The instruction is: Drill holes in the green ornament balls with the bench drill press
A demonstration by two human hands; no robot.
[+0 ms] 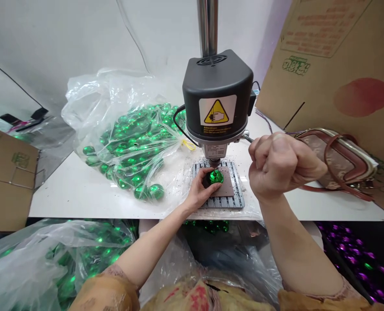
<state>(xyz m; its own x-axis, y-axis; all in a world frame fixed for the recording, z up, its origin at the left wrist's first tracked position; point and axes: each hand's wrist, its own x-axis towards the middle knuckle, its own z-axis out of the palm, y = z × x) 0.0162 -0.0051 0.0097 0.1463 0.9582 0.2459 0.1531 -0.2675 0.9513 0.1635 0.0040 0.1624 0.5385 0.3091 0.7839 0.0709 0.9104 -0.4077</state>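
Observation:
Under the chuck of a black bench drill press (216, 90), my left hand (202, 188) grips a shiny green ball (216, 176) between thumb and fingers. The ball rests over a brown board (228, 185) on the slotted metal base (239, 202). The drill's tip is at the top of the ball; whether it has gone in I cannot tell. My right hand (278, 162) is wrapped in a fist around the end of the drill press lever (247, 137), whose grip is hidden inside my fingers.
A clear plastic bag (95, 93) of green balls lies on the white table (82, 201) to the left. At the right are a handbag (341, 160) and a large carton (324, 65). Another carton (7, 181) stands far left. Purple balls (354, 246) sit below right. Dark shavings surround the base.

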